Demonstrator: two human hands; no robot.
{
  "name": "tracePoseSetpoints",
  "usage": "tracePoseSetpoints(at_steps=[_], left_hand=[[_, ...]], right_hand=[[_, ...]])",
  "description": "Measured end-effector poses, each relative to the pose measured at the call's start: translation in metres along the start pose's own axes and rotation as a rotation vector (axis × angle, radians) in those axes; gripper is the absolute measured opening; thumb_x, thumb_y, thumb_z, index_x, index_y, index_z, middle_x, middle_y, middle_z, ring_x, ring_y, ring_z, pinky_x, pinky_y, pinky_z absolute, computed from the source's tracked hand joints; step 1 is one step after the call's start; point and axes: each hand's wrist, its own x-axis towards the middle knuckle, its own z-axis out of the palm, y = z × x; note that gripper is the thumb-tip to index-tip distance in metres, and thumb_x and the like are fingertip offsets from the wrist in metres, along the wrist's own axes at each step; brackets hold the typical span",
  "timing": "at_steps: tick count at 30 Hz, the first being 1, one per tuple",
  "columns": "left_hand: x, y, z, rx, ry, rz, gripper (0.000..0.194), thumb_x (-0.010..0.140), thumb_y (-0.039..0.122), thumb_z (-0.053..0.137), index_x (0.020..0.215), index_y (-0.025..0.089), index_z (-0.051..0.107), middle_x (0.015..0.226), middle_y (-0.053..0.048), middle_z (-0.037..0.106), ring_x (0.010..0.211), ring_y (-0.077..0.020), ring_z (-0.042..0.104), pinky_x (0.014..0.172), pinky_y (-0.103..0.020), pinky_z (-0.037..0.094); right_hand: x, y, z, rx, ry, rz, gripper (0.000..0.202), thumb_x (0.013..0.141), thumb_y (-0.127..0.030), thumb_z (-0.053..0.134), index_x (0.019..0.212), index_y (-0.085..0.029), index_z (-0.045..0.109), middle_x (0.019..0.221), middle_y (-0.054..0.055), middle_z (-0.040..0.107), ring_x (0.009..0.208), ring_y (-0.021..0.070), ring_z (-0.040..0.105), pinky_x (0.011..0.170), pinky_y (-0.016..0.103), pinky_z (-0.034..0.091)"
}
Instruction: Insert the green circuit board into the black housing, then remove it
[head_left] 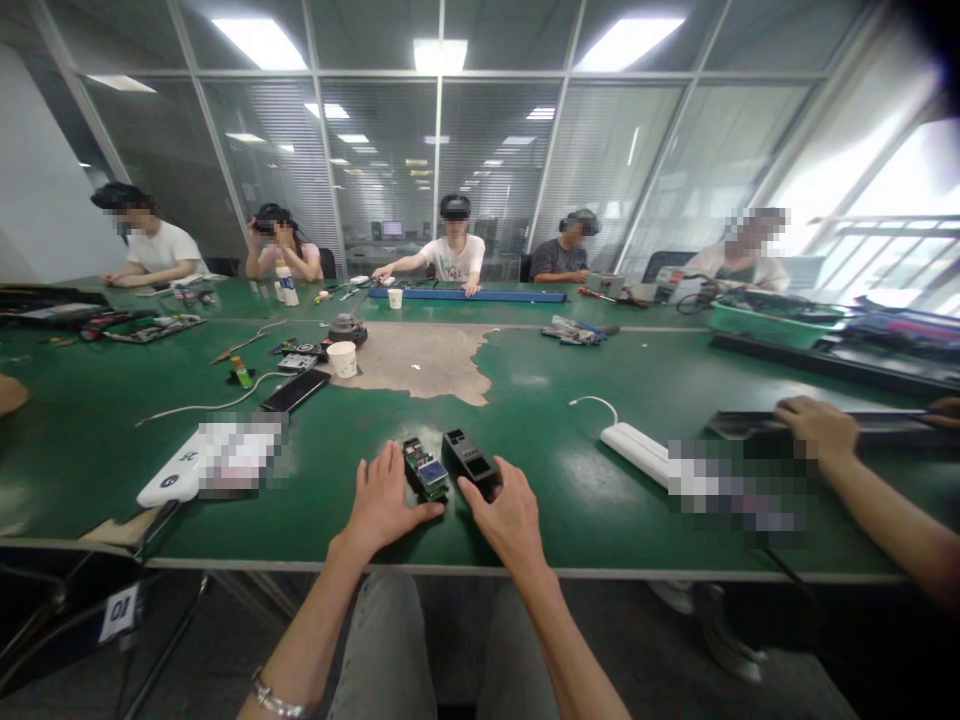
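A green circuit board (pixel 425 472) with a small blue-grey screen lies on the green table (pixel 555 535). My left hand (pixel 381 500) rests at its left side, fingers apart and thumb stretched out below the board's lower end. Just right of the board, with a small gap, is a black case (pixel 470 458) with openings in its top. My right hand (pixel 508 503) lies round the lower right end of this case, thumb on the near side and fingers at the right side, partly hidden.
Left are a white device (pixel 171 480), a black phone (pixel 296 391) and a paper cup (pixel 343 360). On the right lie a white power strip (pixel 636 452) and another person's hand (pixel 819 430) on a dark metal piece. Several people sit across the table.
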Motion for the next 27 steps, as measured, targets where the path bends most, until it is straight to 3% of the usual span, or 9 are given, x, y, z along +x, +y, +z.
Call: tracePoseSetpoints(at_steps=[3,7,11,16,20,24,27], left_hand=[[0.003,0.000,-0.004,0.002,0.008,0.008,0.122,0.061,0.083,0.056,0.151,0.010,0.017,0.158,-0.021,0.017,0.144,-0.0369,0.021,0.115,-0.052,0.017],[0.002,0.000,-0.003,-0.012,0.084,0.008,0.111,0.062,0.085,0.053,0.147,0.017,0.030,0.155,-0.016,0.029,0.139,-0.0365,0.030,0.114,-0.051,0.018],[0.000,-0.001,0.001,-0.029,0.119,0.026,0.109,0.063,0.084,0.055,0.146,0.018,0.032,0.153,-0.014,0.034,0.138,-0.0347,0.032,0.116,-0.050,0.015],[-0.001,-0.002,0.003,-0.043,0.105,0.029,0.108,0.058,0.083,0.060,0.145,0.023,0.034,0.154,-0.012,0.032,0.139,-0.0349,0.030,0.116,-0.053,0.013],[-0.001,-0.004,0.005,-0.043,0.128,0.040,0.109,0.060,0.080,0.061,0.146,0.019,0.031,0.155,-0.015,0.031,0.140,-0.0348,0.029,0.117,-0.053,0.012],[-0.002,-0.005,0.008,-0.054,0.151,0.047,0.116,0.063,0.073,0.063,0.150,0.011,0.017,0.156,-0.020,0.026,0.142,-0.0340,0.026,0.117,-0.052,0.012],[-0.002,-0.004,0.008,-0.065,0.153,0.043,0.112,0.069,0.064,0.061,0.151,0.010,0.009,0.156,-0.019,0.024,0.143,-0.0326,0.025,0.116,-0.052,0.013]], right_hand=[[0.001,0.001,-0.002,0.030,-0.023,-0.011,0.046,0.082,-0.049,0.059,0.110,-0.013,0.062,0.099,0.013,0.063,0.093,0.0251,0.059,0.083,0.036,0.046],[0.002,-0.007,-0.008,0.108,-0.011,-0.006,0.036,0.083,-0.047,0.058,0.100,-0.016,0.065,0.090,0.009,0.064,0.083,0.0220,0.059,0.078,0.034,0.046],[0.006,-0.029,-0.014,0.219,0.027,0.001,0.036,0.084,-0.047,0.057,0.099,-0.016,0.066,0.089,0.008,0.065,0.074,0.0184,0.057,0.072,0.030,0.046],[0.010,-0.058,-0.012,0.198,0.010,-0.050,0.031,0.084,-0.045,0.058,0.093,-0.018,0.067,0.088,0.008,0.066,0.081,0.0197,0.059,0.076,0.030,0.045],[0.009,-0.068,-0.005,0.133,-0.035,-0.063,0.027,0.084,-0.043,0.059,0.091,-0.018,0.066,0.086,0.007,0.065,0.084,0.0210,0.059,0.079,0.031,0.044],[0.004,-0.074,-0.005,0.077,-0.060,-0.055,0.030,0.084,-0.044,0.058,0.095,-0.018,0.065,0.089,0.008,0.065,0.085,0.0216,0.059,0.079,0.031,0.044],[0.000,-0.078,-0.007,0.021,-0.091,-0.053,0.030,0.083,-0.045,0.059,0.096,-0.018,0.065,0.090,0.008,0.064,0.086,0.0222,0.060,0.078,0.031,0.045]])
